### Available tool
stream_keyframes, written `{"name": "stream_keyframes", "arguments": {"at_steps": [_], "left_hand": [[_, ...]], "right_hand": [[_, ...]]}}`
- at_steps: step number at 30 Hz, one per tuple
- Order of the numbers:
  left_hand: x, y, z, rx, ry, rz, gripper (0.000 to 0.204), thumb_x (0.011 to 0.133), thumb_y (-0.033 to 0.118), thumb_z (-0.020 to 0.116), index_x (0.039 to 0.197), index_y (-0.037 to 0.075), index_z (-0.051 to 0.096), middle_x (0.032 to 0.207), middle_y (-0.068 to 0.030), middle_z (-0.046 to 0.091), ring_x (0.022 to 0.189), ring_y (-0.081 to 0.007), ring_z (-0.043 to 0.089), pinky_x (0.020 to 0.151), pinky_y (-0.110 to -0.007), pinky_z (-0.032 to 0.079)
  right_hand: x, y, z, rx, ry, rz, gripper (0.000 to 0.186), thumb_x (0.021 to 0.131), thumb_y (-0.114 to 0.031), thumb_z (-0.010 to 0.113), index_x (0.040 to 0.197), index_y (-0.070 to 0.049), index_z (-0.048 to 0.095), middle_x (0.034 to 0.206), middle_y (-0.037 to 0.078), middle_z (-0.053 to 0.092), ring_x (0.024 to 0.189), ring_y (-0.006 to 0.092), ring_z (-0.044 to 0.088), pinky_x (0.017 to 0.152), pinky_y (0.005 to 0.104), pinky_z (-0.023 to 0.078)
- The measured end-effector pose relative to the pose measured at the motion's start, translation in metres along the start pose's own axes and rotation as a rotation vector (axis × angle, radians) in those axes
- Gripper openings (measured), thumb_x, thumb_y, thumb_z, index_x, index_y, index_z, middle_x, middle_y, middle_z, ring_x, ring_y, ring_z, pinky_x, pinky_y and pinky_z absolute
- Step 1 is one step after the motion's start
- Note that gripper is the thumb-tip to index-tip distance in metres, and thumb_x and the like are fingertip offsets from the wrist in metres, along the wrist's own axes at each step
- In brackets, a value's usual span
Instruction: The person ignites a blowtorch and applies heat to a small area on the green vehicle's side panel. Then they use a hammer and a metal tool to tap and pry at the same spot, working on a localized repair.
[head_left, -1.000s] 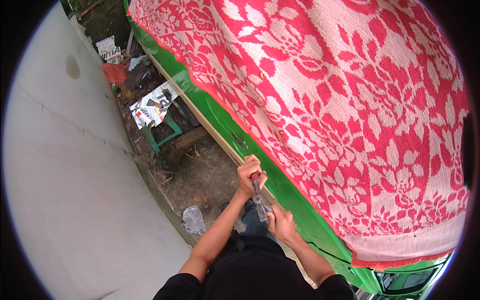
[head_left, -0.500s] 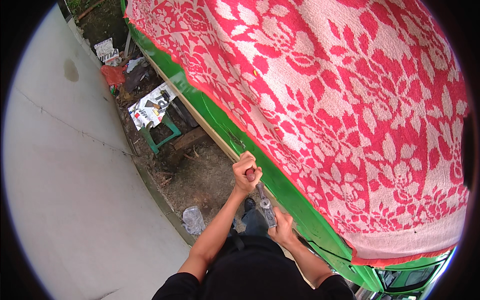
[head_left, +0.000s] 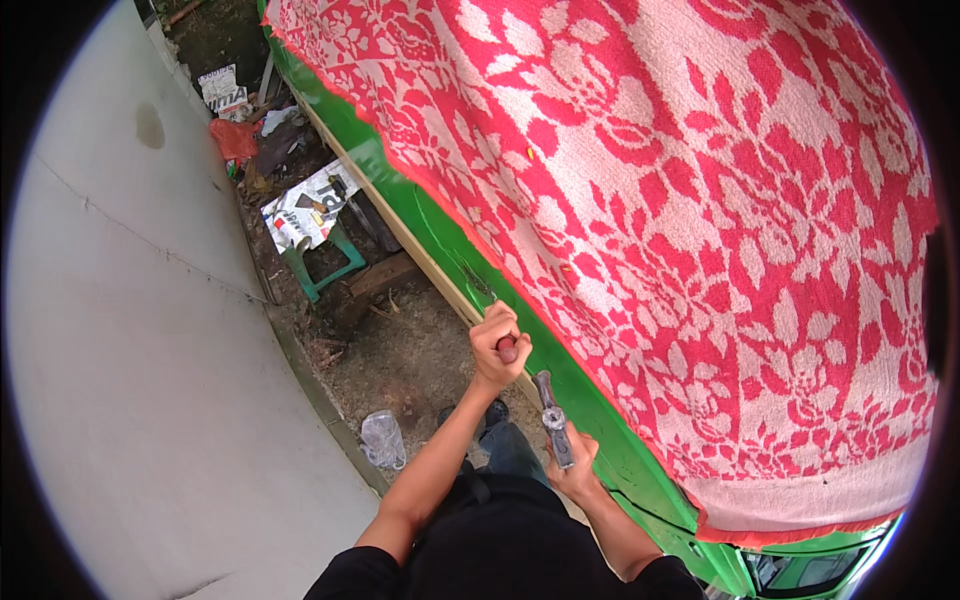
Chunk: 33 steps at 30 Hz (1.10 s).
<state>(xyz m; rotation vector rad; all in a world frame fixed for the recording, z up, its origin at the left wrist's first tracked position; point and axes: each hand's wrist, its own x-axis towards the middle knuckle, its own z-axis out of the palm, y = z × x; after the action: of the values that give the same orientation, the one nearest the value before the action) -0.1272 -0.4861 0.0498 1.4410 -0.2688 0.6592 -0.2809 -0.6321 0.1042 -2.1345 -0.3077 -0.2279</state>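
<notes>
At the left, a pale wall (head_left: pixel 130 320) is running alongside a strip of ground, where a plastic stool (head_left: pixel 345 262) is standing with a printed sheet (head_left: pixel 312 208) covering its top. A clear plastic bag (head_left: pixel 382 441) is lying by the ground's wall-side edge. The left hand (head_left: pixel 490 338) is gripping a tool (head_left: pixel 507 348) in a closed fist near the lower edge of a green panel (head_left: pixel 413 208); its red handle end is showing, its other end is unclear. Just ahead, a rough patch (head_left: pixel 478 281) is marking the panel. Farther right, the right hand (head_left: pixel 577 468) is clasping a hammer (head_left: pixel 553 420), whose head is sitting apart from the tool's end. A red-and-pink blanket (head_left: pixel 690 250) is covering the panel's upper edge. The work is seemingly under way, the patch remaining uneven; how much is left, I cannot tell.
</notes>
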Motion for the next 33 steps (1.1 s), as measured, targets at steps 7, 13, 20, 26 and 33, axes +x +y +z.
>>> {"name": "stream_keyframes", "arguments": {"at_steps": [7,13,20,26,33], "left_hand": [[-0.012,-0.002,0.003,-0.024,0.038,-0.097,0.022,0.06,-0.004,0.064,0.061,0.002,0.044,0.06,-0.0098,0.041,0.065,-0.0286,0.049,0.068,-0.04,0.04],[-0.008,0.012,0.008,0.014,-0.085,0.071,0.022,0.06,-0.004,0.064,0.061,0.003,0.043,0.059,-0.0088,0.04,0.065,-0.0288,0.049,0.07,-0.039,0.041],[0.003,0.005,0.006,0.032,-0.011,-0.038,0.023,0.061,-0.005,0.063,0.062,0.002,0.041,0.06,-0.01,0.04,0.062,-0.0282,0.047,0.067,-0.039,0.039],[-0.002,0.006,0.01,0.029,-0.037,-0.008,0.024,0.061,-0.006,0.064,0.062,0.002,0.041,0.061,-0.0099,0.04,0.063,-0.0278,0.046,0.067,-0.039,0.038],[-0.001,-0.002,0.011,0.041,-0.026,-0.003,0.025,0.061,-0.004,0.065,0.062,0.002,0.041,0.06,-0.0088,0.04,0.063,-0.0279,0.046,0.066,-0.039,0.037]], "right_hand": [[0.01,-0.001,0.003,0.019,-0.009,-0.009,0.013,0.091,-0.005,0.056,0.079,-0.004,0.052,0.056,0.012,0.043,0.044,0.0359,0.049,0.046,0.0417,0.039],[0.01,0.004,0.002,0.031,-0.004,0.004,0.013,0.092,-0.006,0.055,0.079,-0.004,0.051,0.057,0.014,0.043,0.045,0.0373,0.05,0.047,0.0426,0.039],[0.011,0.006,0.001,0.026,-0.003,0.034,0.013,0.091,-0.005,0.055,0.079,-0.003,0.051,0.057,0.014,0.043,0.045,0.0374,0.049,0.048,0.0427,0.039],[0.007,0.012,-0.004,-0.012,-0.042,0.02,0.013,0.077,0.008,0.05,0.085,0.002,0.058,0.062,0.006,0.051,0.049,0.0189,0.052,0.051,0.0308,0.045],[0.015,-0.005,-0.009,0.024,-0.025,-0.129,0.014,0.096,-0.009,0.055,0.084,-0.002,0.055,0.055,0.014,0.044,0.047,0.0363,0.053,0.047,0.0433,0.039]]}}
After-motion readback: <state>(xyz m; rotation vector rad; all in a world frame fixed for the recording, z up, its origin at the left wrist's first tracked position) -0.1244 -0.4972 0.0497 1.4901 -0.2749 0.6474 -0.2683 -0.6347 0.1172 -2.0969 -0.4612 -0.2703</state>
